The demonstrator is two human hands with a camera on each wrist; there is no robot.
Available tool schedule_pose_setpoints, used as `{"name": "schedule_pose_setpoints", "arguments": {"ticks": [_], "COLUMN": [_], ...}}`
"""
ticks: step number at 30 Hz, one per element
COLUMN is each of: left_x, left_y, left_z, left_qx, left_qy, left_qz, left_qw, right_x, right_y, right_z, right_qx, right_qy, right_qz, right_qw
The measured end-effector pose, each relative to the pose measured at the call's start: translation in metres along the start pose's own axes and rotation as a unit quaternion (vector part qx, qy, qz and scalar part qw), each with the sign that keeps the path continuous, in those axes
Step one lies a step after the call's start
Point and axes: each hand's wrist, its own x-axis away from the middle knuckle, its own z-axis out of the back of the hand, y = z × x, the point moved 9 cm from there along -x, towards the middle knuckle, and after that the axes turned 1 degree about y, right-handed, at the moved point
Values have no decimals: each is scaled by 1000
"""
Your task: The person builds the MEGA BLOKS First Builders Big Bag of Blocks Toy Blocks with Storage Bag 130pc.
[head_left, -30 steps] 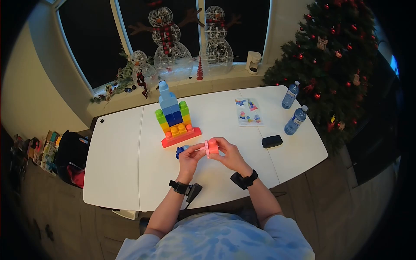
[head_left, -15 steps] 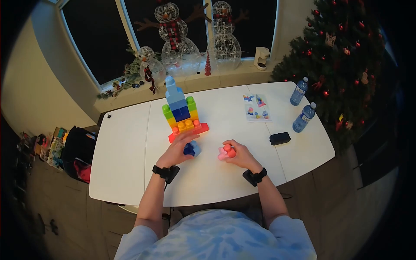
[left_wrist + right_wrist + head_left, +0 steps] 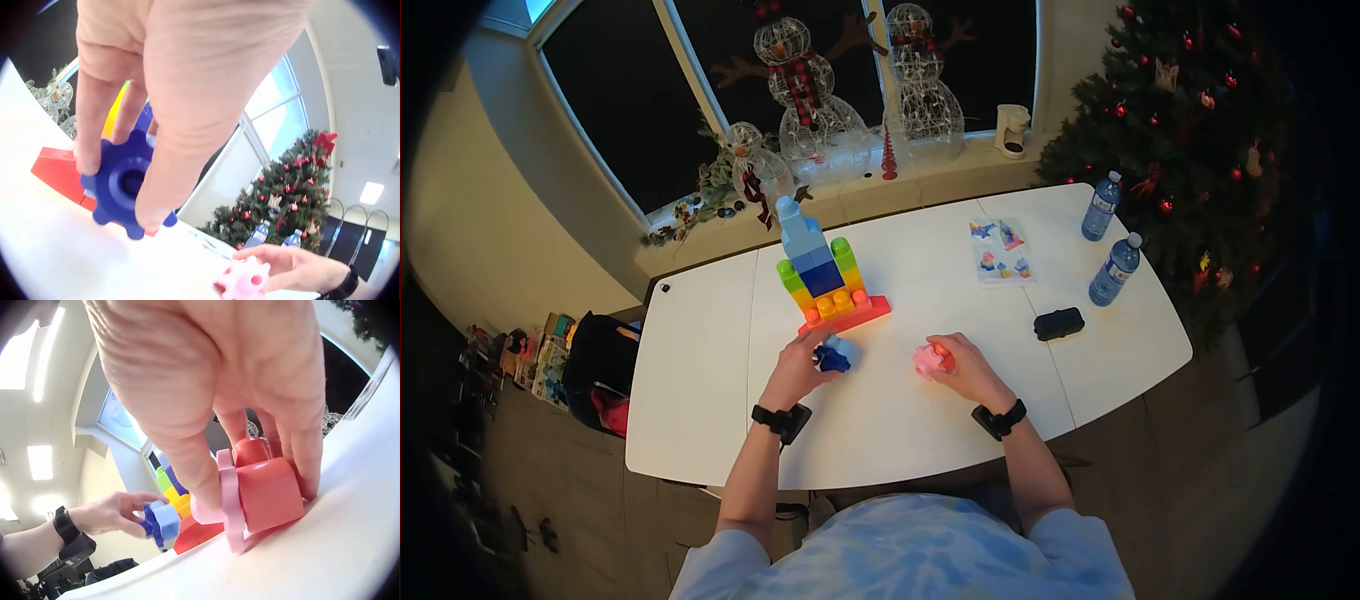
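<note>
My left hand [image 3: 795, 372] grips a dark blue gear piece [image 3: 115, 184], thumb and fingers on either side of it. A light blue block [image 3: 165, 520] is joined to that gear's far side. To the right, my right hand [image 3: 977, 377] holds a pink gear piece [image 3: 233, 506] joined to a red block [image 3: 272, 495], low at the white tabletop. In the right wrist view the thumb lies on the pink part and fingers reach round behind the red block. Just beyond the left hand stands a toy-block tower [image 3: 820, 277] on a long red base [image 3: 868, 312].
A picture sheet [image 3: 1004, 262] lies at the back right of the table [image 3: 900, 430]. Two water bottles [image 3: 1102, 207] stand near the right edge, with a black case [image 3: 1059, 324] in front of them. Snowman figures [image 3: 820, 120] and a decorated tree [image 3: 1170, 120] are behind.
Both hands were together at the pink gear and red block. The left has moved away and taken hold of the blue gear piece; the right has carried the pink and red piece rightward.
</note>
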Motion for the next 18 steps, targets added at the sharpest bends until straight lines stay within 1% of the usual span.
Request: {"name": "schedule_pose_setpoints", "arguments": {"ticks": [1, 2, 3, 4, 5, 9, 11, 12, 14, 18], "left_x": [3, 0, 2, 8, 7, -2, -5, -7, -5, -7], "left_y": [4, 5, 5, 6, 6, 0, -1, -3, 1, 5], "left_z": [17, 17, 34, 49, 53, 47, 44, 42, 42, 40], "left_qx": [28, 25, 16, 7, 8, -37, -94, -95, -140, -143], "left_qy": [78, 76, 177, 276, 304, 326, 326, 323, 348, 356], "left_qz": [-2, -2, -3, -2, -3, -17, 3, 1, -26, -33], "left_qw": [997, 997, 984, 961, 953, 945, 941, 942, 927, 923], "right_x": [0, 0, 1, 1, 0, 1, 2, 3, 4, 3], "right_y": [-3, -5, -5, -3, -2, 4, 6, 8, 3, -3], "right_z": [1, 3, 4, 3, 2, -1, -1, -1, 1, 2], "right_qx": [-4, -19, -34, -37, -37, -38, -46, -51, -52, -61], "right_qy": [3, 7, 9, 8, 4, -12, -7, -6, -9, -14], "right_qz": [0, -5, -12, -13, -18, -40, -41, -41, -49, -50], "right_qw": [1000, 1000, 999, 999, 999, 998, 998, 998, 997, 997]}}
